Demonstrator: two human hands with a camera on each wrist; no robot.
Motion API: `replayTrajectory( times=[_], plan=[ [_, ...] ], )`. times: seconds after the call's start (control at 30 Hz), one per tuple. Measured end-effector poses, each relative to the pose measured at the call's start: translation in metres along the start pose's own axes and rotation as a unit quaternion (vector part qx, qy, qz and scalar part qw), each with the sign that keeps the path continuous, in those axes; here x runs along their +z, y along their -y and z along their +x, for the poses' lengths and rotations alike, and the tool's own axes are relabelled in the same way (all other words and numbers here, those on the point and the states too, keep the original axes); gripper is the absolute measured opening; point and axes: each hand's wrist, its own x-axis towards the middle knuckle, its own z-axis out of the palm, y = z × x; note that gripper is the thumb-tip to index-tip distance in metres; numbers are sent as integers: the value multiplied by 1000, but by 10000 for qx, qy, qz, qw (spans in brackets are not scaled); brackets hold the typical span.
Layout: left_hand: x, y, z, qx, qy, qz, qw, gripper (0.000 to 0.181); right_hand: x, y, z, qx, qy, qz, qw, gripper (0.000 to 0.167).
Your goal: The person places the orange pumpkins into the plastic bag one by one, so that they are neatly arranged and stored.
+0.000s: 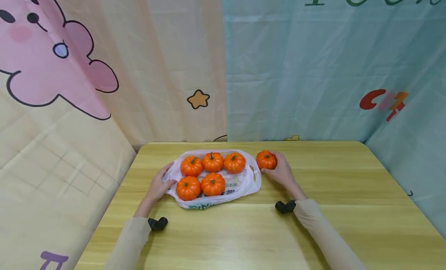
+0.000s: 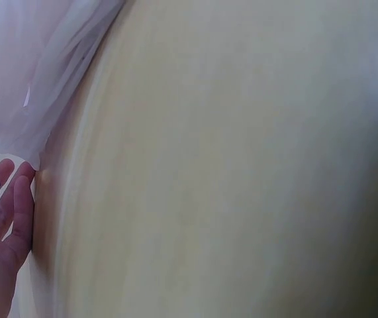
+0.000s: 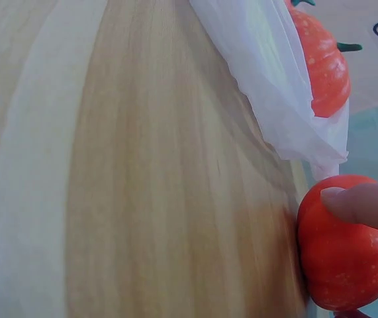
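Note:
Several small orange pumpkins with green stems, among them a front-left pumpkin (image 1: pixel 188 188), sit in a spread white plastic bag (image 1: pixel 249 189). At the bag's left end my left hand (image 1: pixel 161 184) touches the rim, thumb and fingers spread apart. The left wrist view shows that hand (image 2: pixel 6 228) with fairly straight fingers against the thin plastic. Just right of the bag, my right hand (image 1: pixel 281 171) grips a separate pumpkin (image 1: pixel 266 160) between thumb and fingers. In the right wrist view the thumb lies over this pumpkin (image 3: pixel 344 258); most other fingers are hidden or out of frame.
The wooden table (image 1: pixel 223 239) carries the bag near its back edge. Behind it hangs a printed curtain (image 1: pixel 167 68). A slot-shaped handle hole shows at the bag's right end. Each wrist bears a black camera, such as the right device (image 1: pixel 285 207).

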Motion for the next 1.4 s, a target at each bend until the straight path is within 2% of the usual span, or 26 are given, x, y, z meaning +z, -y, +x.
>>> replayTrajectory(
  times=[0.27, 0.7, 0.93, 1.1, 1.4],
  plan=[
    [-1, 0, 0, 152, -112, -111, 9998, 65, 1, -3, 1, -8, -12, 40, 10000, 73],
    [-1, -1, 1, 29, -65, -127, 9999, 66, 0, -3, 3, 103, -12, 130, 9999, 75],
    [0, 0, 0, 30, -55, -63, 10000, 65, -3, 4, -3, 193, -234, 287, 9991, 76],
    [0, 0, 0, 28, -75, -48, 10000, 65, -6, 16, -8, 34, -419, 423, 9982, 77],
    [-1, -3, 0, -93, -5, -45, 9999, 67, -4, 36, -20, -554, -671, 657, 9940, 76]
  ],
)
